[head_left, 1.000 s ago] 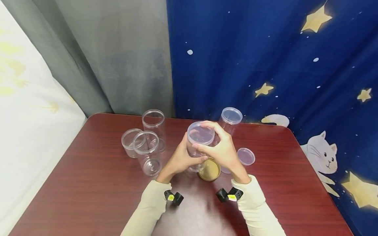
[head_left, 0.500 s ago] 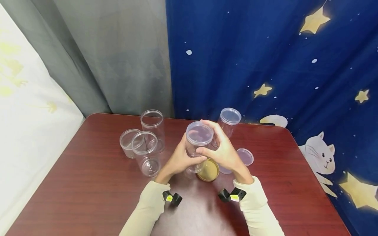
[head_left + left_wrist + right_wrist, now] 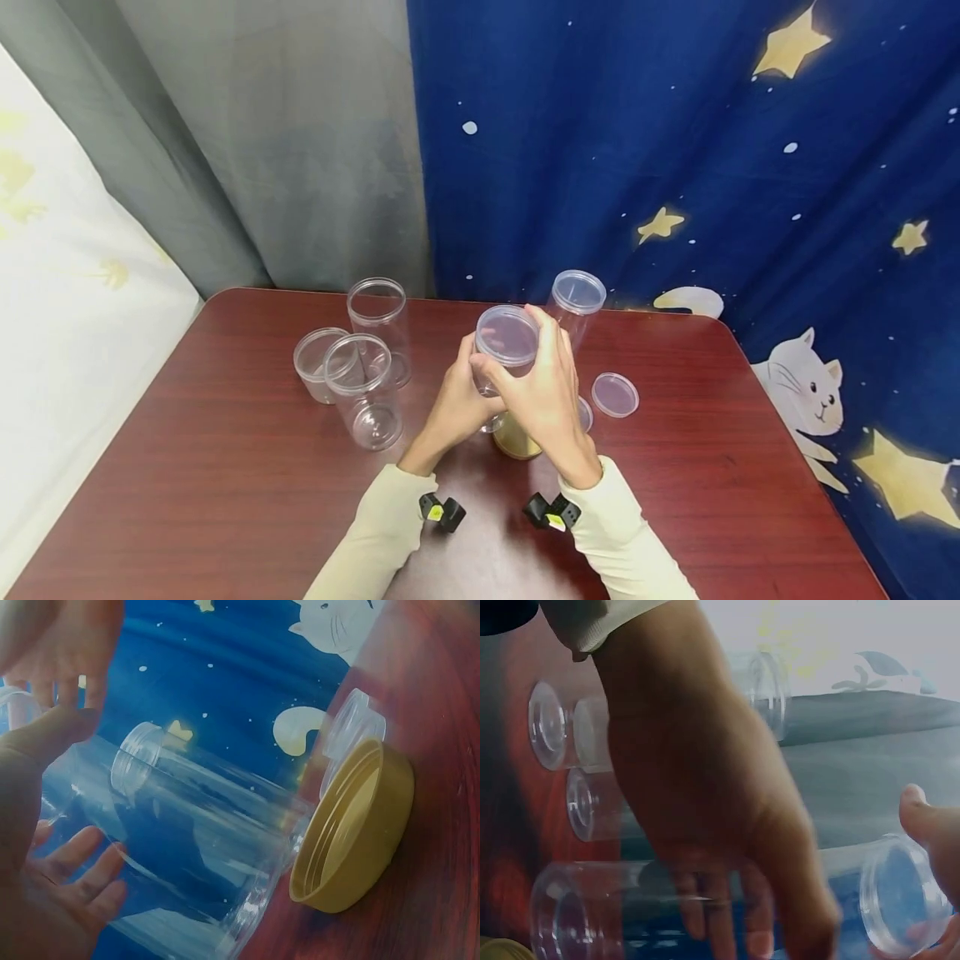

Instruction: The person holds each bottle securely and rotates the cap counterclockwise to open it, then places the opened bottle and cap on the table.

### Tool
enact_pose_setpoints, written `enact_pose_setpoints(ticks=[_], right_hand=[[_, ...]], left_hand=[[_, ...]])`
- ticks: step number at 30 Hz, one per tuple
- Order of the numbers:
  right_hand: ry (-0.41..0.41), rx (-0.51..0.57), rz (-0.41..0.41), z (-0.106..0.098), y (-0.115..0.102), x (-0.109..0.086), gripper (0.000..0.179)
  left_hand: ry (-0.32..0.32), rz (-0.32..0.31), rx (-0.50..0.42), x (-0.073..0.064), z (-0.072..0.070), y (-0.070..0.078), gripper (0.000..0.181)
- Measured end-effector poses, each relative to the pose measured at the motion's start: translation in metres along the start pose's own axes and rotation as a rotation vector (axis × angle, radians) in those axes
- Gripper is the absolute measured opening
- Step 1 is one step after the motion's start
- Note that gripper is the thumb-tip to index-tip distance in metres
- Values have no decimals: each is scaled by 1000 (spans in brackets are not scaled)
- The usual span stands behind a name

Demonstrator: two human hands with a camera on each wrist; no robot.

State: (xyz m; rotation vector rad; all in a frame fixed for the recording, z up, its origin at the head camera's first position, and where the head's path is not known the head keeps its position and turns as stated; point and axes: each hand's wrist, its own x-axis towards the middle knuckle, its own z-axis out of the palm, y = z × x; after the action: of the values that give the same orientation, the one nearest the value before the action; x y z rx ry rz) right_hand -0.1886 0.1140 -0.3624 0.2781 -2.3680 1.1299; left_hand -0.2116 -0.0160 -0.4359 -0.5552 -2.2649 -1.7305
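Note:
A tall clear plastic jar (image 3: 202,847) stands upright at mid-table in the head view, capped by a translucent screw lid (image 3: 507,333). My left hand (image 3: 453,400) wraps its body from the left, thumb across the front. From the right, my right hand (image 3: 536,400) grips the jar's lid, its thumb along the front rim and its fingers at the far side. Whether the lid is fully seated cannot be told. Right behind the hands, a gold lid (image 3: 352,825) lies hollow side up on the table, close to the jar's base and partly covered by my right hand.
On the left stand two tall open jars (image 3: 377,333) and a short round jar (image 3: 311,371). A tall lidded jar (image 3: 577,308) is at the back right. A loose translucent lid (image 3: 615,395) lies right, another (image 3: 586,412) half hidden. Curtains hang behind the table.
My right hand has swung leftward around the lid, its thumb sliding left along the front rim and its wrist shifting left. My left hand keeps its hold. The view has shifted slightly.

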Motion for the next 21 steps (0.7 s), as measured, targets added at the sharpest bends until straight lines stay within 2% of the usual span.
enact_pose_setpoints(ticks=[4,8,16,21], right_hand=[[33,88,-51,3,7,3,75],[8,182,-66,2,15,5,70],[-154,307,-101,-10,26,7,65],[-280,438,-100,-14,30,11,70]], left_hand=[[10,-2,-11,-1,0,0,88],[-23,-30,-34,-3,0,0,84],[-116,-61,-154,-4,-2,-1,80],[-154,-58,-168,-3,-7,1,80]])
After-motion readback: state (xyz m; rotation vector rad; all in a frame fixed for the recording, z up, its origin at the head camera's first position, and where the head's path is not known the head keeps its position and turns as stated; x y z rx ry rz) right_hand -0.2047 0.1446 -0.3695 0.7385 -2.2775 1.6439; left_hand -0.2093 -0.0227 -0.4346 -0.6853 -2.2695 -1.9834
